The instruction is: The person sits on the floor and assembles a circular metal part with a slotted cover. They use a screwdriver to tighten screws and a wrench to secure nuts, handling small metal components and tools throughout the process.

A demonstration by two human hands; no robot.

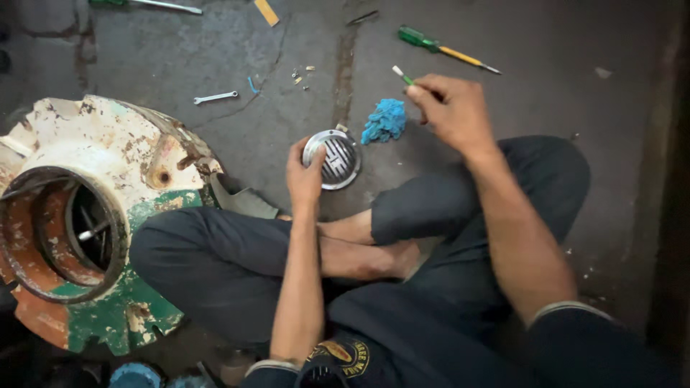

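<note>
I sit cross-legged on a dark concrete floor. My left hand grips a round chrome horn with a slatted grille, held upright just above the floor in front of my legs. Up and to the right of the horn, my right hand is closed on a small green-handled brush, whose pale tip sticks out to the upper left. A crumpled blue rag lies on the floor between the horn and my right hand.
A large rusty white-and-green round metal housing lies at my left knee. On the floor beyond are a green-and-yellow screwdriver, a small spanner, several tiny screws and a wooden stick.
</note>
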